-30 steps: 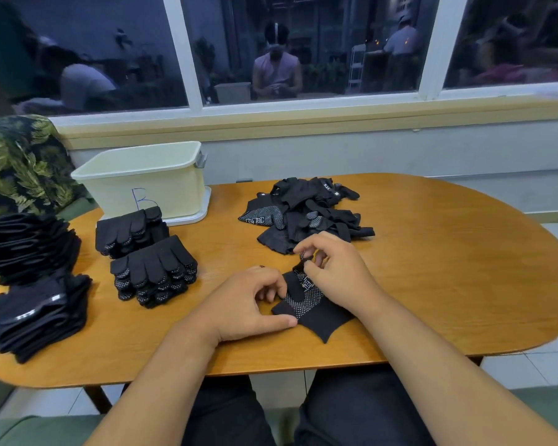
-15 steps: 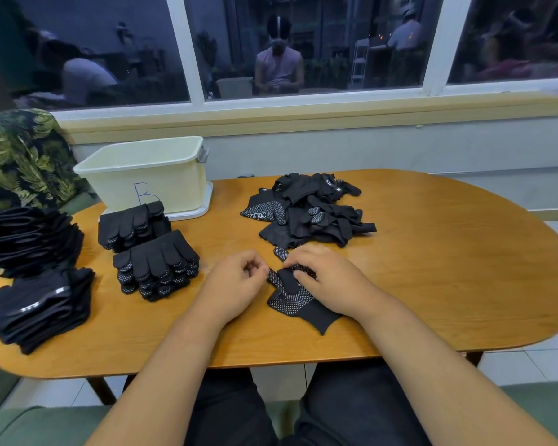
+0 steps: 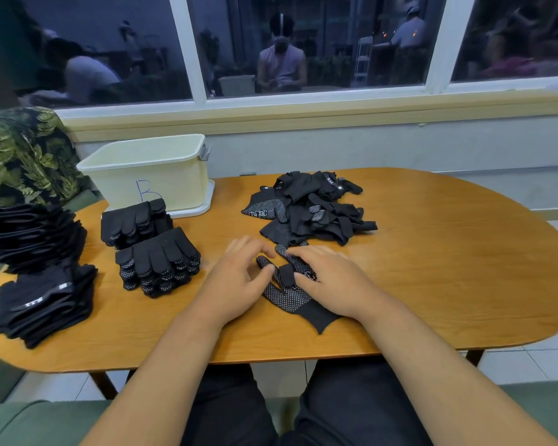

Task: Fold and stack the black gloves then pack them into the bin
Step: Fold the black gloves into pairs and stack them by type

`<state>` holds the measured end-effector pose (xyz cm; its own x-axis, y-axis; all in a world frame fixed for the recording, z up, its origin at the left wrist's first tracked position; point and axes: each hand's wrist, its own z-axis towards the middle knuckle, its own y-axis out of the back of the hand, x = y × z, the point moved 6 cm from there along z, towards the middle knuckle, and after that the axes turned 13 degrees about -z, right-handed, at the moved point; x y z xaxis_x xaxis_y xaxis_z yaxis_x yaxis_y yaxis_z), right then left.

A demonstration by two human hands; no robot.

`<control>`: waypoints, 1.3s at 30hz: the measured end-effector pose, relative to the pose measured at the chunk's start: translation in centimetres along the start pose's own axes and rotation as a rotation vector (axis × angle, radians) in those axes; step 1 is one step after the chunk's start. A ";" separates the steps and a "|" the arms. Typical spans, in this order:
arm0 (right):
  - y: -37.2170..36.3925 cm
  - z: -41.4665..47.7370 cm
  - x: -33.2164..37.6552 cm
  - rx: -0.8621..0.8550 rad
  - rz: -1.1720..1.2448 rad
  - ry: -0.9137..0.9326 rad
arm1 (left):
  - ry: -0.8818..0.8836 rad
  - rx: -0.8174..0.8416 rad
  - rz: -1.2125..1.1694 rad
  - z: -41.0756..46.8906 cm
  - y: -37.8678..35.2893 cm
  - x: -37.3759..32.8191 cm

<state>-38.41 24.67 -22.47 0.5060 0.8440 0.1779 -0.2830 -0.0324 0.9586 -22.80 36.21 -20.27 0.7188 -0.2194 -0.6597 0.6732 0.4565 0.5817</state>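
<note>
Bottom centre, nearest the camera: one black glove (image 3: 289, 296) lies dotted palm up on the tabletop (image 3: 448, 284), cuff towards the lower edge of the frame, with one of its finger sleeves doubled back over the palm. The right hand (image 3: 332, 280) lies on the glove's right side, fingers (image 3: 306, 254) nearly straight and pressing flat, nothing gripped. The left hand (image 3: 239, 280) sits at the glove's left edge, its digits bent, thumb tip against a dotted finger sleeve; I cannot tell whether it pinches or only touches. Judged step: flattening and folding this single glove, fold not yet finished. The next move likely calls for tucking in the loose finger sleeves, closing the fold, then carrying the glove left. Left of centre: two stacks of folded gloves, the nearer (image 3: 157, 262) and the farther (image 3: 136, 222), touching each other. Far left edge: more dark folded stacks (image 3: 42, 300). Above centre: a loose heap of unfolded gloves (image 3: 310, 209), so plenty is left to do. Upper left: the cream bin (image 3: 149, 175) marked B, just behind the farther stack; its inside is hidden from here.
</note>
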 end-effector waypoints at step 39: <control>0.1 7.5 0.0 -0.019 -0.480 0.056 | 0.234 0.310 0.285 0.8 -4.0 0.0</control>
<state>-32.30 20.66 -20.71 0.5385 0.7889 -0.2961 -0.0432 0.3768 0.9253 -25.33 33.72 -22.24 0.8478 0.0930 -0.5221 0.5007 0.1837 0.8459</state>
